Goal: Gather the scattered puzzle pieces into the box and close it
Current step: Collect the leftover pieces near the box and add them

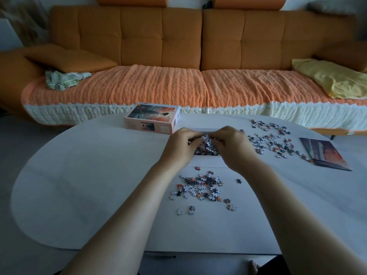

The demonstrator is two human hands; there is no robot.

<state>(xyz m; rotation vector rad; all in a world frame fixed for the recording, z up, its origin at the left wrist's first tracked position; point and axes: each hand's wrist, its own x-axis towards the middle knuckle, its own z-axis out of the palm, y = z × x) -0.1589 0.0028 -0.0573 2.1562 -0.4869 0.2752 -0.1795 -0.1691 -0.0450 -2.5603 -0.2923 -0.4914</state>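
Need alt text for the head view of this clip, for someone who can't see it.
Both hands, left hand and right hand, meet over a white box tray of puzzle pieces on a white table. Loose pieces lie nearer the person and to the right; the picture lid sits beyond, before an orange sofa.

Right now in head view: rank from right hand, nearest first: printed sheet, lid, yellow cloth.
From the right hand:
1. Lid, pink box top on the table, up and left of the hand.
2. Printed sheet, flat at the table's right edge.
3. Yellow cloth, on the sofa, far right.
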